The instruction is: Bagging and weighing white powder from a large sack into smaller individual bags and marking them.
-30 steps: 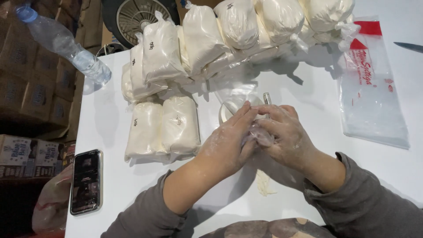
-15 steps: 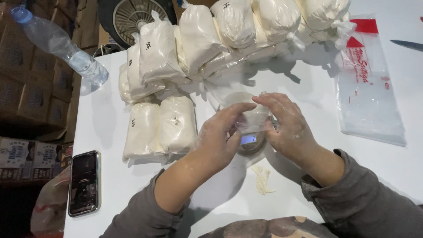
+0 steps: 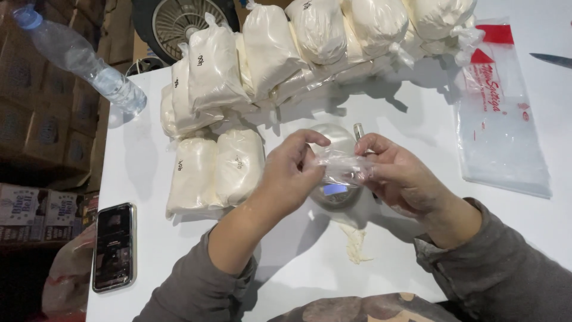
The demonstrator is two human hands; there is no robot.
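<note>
Head view. The tabletop point(image 3: 417, 119) is white and smooth, with strong shadows cast under the goods. Its left edge borders stacked brown cardboard boxes point(image 3: 36, 107); a round fan grille point(image 3: 179, 24) stands behind the far edge.

Along the far side lies a row of tied clear bags of white powder point(image 3: 333, 36), heaped and leaning on one another. Two more filled bags point(image 3: 214, 170) lie flat, side by side, nearer the left hand. A clear plastic water bottle point(image 3: 77, 59) lies tilted at the far left corner. A dark phone point(image 3: 113, 245) lies face up near the left edge, well apart from the hands. A flat pack of empty clear bags point(image 3: 500, 119) with red print rests at the right; a knife tip point(image 3: 551, 59) shows beyond it. A small smear of white powder point(image 3: 356, 243) lies on the tabletop between the forearms.

Left hand point(image 3: 293, 170): raised above the tabletop, palm turned inward, thumb and fingers pinched together on the left end of a small clear plastic bag point(image 3: 342, 169). Right hand point(image 3: 396, 176): opposite, fingers curled and closed on the right end of the same bag. The bag is held stretched between both hands, directly over a small round scale point(image 3: 335, 194) with a lit blue display. Both forearms wear grey sleeves point(image 3: 500, 274), the left one pushed back.
</note>
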